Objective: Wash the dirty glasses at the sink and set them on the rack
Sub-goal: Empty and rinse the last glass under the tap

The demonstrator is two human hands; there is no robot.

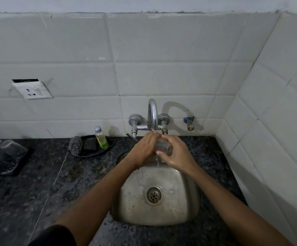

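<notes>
Both hands hold one clear glass (163, 147) under the running tap (153, 112), above the sink (179, 210). Left hand (144, 150) and right hand (177, 154) each have their grip curled round it. Washed glasses (2, 148) sit far left on the table (55, 183).

Dim, greyish light falls from above and slightly left. The curved chrome tap (152, 112) throws a soft looping shadow rightward on the white wall tiles (161, 77). Wide-angle distortion bends tile lines at the edges; the far-left corner is smeared and blurred.
</notes>
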